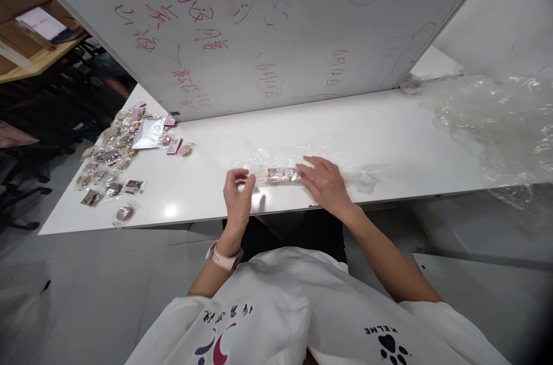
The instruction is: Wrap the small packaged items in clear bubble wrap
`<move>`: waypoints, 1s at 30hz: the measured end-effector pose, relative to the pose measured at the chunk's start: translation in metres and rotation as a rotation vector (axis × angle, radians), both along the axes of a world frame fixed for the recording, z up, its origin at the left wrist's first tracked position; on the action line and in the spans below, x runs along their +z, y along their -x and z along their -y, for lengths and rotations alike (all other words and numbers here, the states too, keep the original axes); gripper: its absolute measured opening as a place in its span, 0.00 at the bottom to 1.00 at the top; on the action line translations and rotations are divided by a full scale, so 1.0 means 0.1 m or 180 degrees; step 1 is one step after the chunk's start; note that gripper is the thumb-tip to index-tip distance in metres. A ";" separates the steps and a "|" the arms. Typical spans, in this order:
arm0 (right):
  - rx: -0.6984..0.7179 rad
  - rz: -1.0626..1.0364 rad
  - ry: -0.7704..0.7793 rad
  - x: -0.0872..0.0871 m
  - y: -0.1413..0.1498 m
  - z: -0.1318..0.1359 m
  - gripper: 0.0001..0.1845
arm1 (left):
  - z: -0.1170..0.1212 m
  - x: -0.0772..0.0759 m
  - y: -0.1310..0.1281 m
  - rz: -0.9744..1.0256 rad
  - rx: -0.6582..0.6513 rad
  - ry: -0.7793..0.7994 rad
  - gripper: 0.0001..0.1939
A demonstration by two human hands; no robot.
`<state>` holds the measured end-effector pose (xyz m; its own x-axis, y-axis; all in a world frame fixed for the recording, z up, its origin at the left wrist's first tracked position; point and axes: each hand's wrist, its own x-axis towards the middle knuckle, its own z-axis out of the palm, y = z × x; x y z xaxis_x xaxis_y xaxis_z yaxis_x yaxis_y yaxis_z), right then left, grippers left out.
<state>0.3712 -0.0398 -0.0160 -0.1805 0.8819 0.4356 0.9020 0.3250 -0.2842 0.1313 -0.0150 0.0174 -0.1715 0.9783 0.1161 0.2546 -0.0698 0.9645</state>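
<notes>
A small pack of brownish and gold pieces [284, 175] lies near the table's front edge, wrapped in or covered by clear bubble wrap [276, 153]. My right hand [327, 185] rests over the pack's right end, its fingers apart and the tips touching the wrap. Left of the pack is my left hand [237, 195], with bent fingers and a gap between them and the thumb. Its fingertips are close to the wrap's left edge; contact there is hard to make out. Loose film trails out to the right beyond my right hand.
On the white table's [207, 181] left end lie several small clear-wrapped items [110, 155] and a silver pouch [149, 133]. A whiteboard [242, 25] with red writing stands along the back. A large heap of bubble wrap [496, 129] hangs over the right end.
</notes>
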 end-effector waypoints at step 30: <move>-0.1812 -0.1313 -0.1075 -0.25 -0.37 0.53 0.34 | 0.04 -0.54 -0.47 -0.3241 -0.1800 -0.1092 0.31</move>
<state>0.4084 -0.0933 -0.0412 0.4951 0.5977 0.6306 0.7987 -0.0276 -0.6010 0.1788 -0.0193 -0.0370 0.5903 0.7775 0.2168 0.7363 -0.6288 0.2501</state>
